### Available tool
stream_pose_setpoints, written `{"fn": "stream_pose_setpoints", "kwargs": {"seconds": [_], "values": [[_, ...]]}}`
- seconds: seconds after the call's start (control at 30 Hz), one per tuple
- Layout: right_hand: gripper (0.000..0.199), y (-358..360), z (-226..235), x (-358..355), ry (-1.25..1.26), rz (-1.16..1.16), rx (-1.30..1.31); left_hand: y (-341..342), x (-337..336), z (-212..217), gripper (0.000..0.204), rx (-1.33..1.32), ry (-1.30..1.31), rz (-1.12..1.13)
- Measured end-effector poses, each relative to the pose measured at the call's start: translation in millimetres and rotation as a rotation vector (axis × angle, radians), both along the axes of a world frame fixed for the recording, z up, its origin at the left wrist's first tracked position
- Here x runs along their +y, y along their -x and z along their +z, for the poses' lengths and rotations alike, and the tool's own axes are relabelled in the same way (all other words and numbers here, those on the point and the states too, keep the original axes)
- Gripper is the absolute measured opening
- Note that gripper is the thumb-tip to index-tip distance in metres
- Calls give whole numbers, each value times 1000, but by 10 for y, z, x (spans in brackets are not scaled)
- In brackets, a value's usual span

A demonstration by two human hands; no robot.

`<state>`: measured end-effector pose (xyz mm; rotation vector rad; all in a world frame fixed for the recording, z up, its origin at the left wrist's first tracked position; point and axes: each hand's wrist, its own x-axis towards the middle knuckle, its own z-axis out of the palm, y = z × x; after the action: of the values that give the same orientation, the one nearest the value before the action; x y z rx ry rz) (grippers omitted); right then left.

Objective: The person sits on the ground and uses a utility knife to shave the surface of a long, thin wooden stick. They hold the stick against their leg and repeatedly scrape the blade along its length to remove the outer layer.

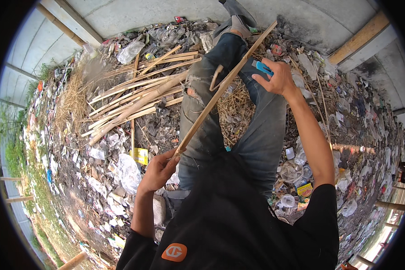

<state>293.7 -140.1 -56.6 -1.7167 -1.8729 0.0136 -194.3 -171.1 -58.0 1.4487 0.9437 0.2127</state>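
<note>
A long, narrow bamboo strip point(207, 109) slants across my outstretched legs, from the near left up to the far right. My left hand point(159, 170) is closed on its near end, thumb and fingers pinching it beside my left thigh. Over my right shin, my right hand point(278, 77) grips a blue utility knife point(264, 68). The knife's short blade points left toward the strip; whether it touches the strip I cannot tell. A pale curled shaving point(216, 77) stands out at the strip's left edge, above my left knee.
Several split bamboo strips point(141, 96) lie piled to my left. Fine straw shavings point(234, 105) cover the ground between my legs. Plastic bags and scraps litter the soil all round. A concrete wall point(162, 13) with bamboo poles point(360, 38) rises beyond my feet.
</note>
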Motion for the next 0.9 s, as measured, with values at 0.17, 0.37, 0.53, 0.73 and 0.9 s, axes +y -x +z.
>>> {"fn": "stream_pose_setpoints", "kwargs": {"seconds": [0.17,0.37,0.53,0.73,0.9], "values": [[38,184,42,52,-395,18,6,13,-17,22,39,58,-44,5],[21,83,151,138,-39,183,19,20,22,192,43,183,-111,-58],[10,14,66,161,97,233,294,73,22,196,43,209,-124,-51],[21,36,34,173,106,-26,666,37,32,202,42,198,-163,-48],[26,-386,-51,221,-71,-52,1244,43,25,155,43,259,-274,-39]]}}
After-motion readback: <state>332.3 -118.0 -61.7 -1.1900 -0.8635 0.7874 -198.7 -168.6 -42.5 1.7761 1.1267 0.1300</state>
